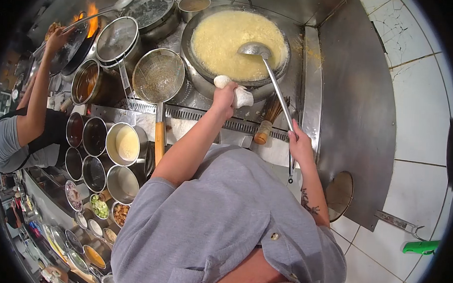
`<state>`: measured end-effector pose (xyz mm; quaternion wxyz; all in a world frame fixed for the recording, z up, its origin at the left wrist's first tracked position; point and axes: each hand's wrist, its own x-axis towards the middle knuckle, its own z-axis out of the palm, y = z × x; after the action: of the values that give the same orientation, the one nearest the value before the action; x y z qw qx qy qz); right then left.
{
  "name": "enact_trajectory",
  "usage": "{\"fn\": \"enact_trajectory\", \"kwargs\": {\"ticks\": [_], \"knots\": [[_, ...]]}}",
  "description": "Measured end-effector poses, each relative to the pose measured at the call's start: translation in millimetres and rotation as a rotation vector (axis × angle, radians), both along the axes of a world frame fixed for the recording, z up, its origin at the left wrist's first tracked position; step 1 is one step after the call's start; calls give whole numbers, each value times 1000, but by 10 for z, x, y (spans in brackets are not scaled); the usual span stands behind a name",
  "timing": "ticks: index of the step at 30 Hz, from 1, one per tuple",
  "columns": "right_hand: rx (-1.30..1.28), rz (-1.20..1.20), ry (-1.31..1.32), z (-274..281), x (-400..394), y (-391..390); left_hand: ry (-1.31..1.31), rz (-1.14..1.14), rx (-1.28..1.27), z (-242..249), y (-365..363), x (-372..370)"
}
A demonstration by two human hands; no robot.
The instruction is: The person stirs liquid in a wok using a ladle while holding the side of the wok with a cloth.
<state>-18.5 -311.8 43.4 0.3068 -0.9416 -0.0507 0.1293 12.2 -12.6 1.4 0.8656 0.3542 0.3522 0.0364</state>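
Note:
A large wok [187, 55] holds pale yellow, grainy liquid [225, 36] that fills most of it. My left hand [224, 99] is closed around a folded white cloth [243, 97] at the wok's near edge; whatever part of the wok lies under the cloth is hidden. My right hand [301, 144] grips the long metal handle of a ladle [275, 82]. The ladle's bowl lies partly sunk in the liquid, toward the right side of the wok. Below the wok, between my hands, a bamboo brush [263, 130] leans on the stove.
A wood-handled strainer [158, 76] rests left of the wok. Beyond it stand a sieve [117, 40] and several pots. Metal containers [124, 143] line the left counter. At far left, a co-worker's arm [43, 80] holds a ladle near flames [92, 19]. A metal panel [358, 96] borders the right.

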Motion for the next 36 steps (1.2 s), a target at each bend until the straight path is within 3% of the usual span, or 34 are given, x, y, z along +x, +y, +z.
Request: {"fn": "enact_trajectory", "kwargs": {"ticks": [19,25,28,36], "knots": [[-57,104,-185,-200,1018,515,23,-43,0,72,19,-53],[-78,129,-162,-145,1179,792,-67,-81,-122,-5,52,-217],[-30,137,-192,-213,1238,957,-138,-170,-363,22,159,-492],[154,163,-160,-233,1139,1370,-245,-214,-445,-123,467,-1069]]}}
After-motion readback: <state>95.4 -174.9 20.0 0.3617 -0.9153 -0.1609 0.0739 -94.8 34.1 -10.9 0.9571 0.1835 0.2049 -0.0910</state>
